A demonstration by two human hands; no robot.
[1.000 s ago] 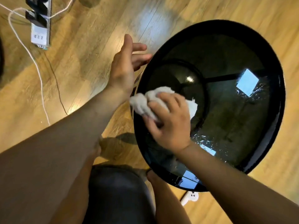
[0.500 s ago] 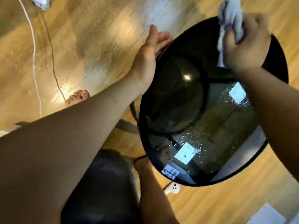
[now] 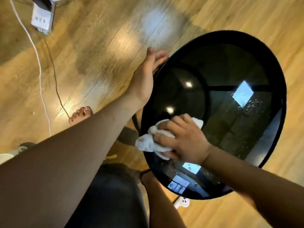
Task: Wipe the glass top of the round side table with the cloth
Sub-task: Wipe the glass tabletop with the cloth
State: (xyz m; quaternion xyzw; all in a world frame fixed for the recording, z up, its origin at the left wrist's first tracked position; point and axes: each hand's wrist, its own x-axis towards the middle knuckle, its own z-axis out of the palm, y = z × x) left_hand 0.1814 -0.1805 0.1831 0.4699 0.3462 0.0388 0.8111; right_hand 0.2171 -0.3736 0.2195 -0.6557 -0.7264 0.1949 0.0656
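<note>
Seen from above, the right hand (image 3: 185,142) clutches a bunched white cloth (image 3: 148,144) pressed on the lower-left edge of the dark glass top (image 3: 230,125) of the round bench (image 3: 282,112), water droplets (image 3: 251,106) lying to its right, while the left hand (image 3: 145,81) rests straight-fingered against the upper-left rim (image 3: 185,45).

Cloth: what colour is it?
White; the cloth shows best in the head view, bunched under the right hand.

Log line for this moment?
step: wiping | right hand: grips cloth on glass, near edge | left hand: rests on rim | droplets: right side
</note>
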